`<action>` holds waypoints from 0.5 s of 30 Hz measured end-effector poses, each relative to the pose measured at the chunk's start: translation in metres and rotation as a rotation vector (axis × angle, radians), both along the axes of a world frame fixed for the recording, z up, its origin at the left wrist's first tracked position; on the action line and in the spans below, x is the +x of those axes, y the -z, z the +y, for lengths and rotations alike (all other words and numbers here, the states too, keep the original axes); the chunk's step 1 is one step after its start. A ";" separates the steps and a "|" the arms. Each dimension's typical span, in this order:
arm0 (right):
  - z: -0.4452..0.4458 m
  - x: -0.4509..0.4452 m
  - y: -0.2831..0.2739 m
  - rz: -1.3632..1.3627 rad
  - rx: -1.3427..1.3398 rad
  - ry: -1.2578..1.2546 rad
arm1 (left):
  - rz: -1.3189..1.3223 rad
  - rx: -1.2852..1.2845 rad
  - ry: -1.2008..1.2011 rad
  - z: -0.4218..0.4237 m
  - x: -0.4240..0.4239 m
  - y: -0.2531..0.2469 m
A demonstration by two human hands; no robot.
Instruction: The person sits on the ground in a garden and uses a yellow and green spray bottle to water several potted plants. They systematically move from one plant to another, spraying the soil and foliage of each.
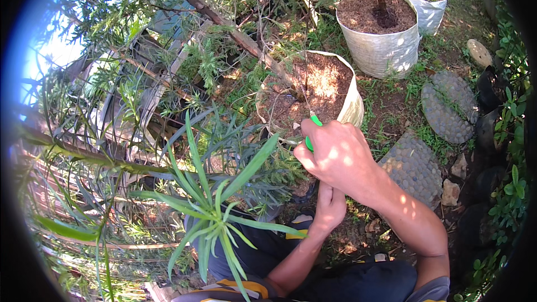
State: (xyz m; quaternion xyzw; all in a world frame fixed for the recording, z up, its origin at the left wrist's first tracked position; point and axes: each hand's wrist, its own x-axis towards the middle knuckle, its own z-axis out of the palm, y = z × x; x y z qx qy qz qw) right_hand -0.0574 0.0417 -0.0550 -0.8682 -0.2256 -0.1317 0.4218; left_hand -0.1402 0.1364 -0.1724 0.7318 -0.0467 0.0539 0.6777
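My right hand [337, 153] is closed around the green handle [315, 120] of a small hand tool. A thin metal shank runs from the handle towards the soil of a white fabric grow bag [351, 102]; the tool's working end is not clear. A slanting woody trunk [251, 46] rises from the brown, fibrous soil [327, 77] in this bag. My left hand [331, 207] is below my right wrist, near the bag's front side. Its fingers are mostly hidden behind the right hand, so any grip cannot be seen.
Behind stand two more white grow bags [377, 54] [434, 12] with plants. Pebbled stepping stones [449, 107] [413, 167] lie to the right, beside loose rocks [450, 192]. A long-leaved shoot [218, 214] reaches across the front left. Conifer branches [209, 65] hang over the left side.
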 end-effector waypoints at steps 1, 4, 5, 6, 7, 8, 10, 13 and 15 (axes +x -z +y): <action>0.000 0.000 0.000 -0.002 0.000 0.000 | 0.000 -0.001 0.016 0.001 0.000 0.001; 0.000 -0.001 -0.001 -0.011 0.009 0.005 | -0.011 0.002 0.042 0.004 0.000 0.003; 0.000 -0.002 -0.001 -0.018 0.004 0.007 | -0.021 0.005 0.039 0.004 0.000 0.004; 0.000 -0.002 -0.001 -0.026 -0.002 0.010 | -0.033 0.009 0.036 0.004 0.000 0.004; 0.000 -0.002 -0.001 -0.033 -0.007 0.014 | -0.035 0.011 0.039 0.003 0.000 0.003; -0.001 -0.002 -0.002 -0.038 -0.006 0.013 | -0.036 0.013 0.042 0.003 0.000 0.003; -0.001 -0.003 -0.003 -0.048 -0.001 0.008 | -0.040 0.022 0.043 0.004 0.000 0.001; 0.001 -0.003 -0.002 -0.052 0.004 0.009 | -0.047 0.030 0.041 0.005 -0.002 -0.001; 0.002 -0.004 -0.003 0.011 0.029 -0.009 | -0.050 0.017 0.044 0.006 -0.003 -0.002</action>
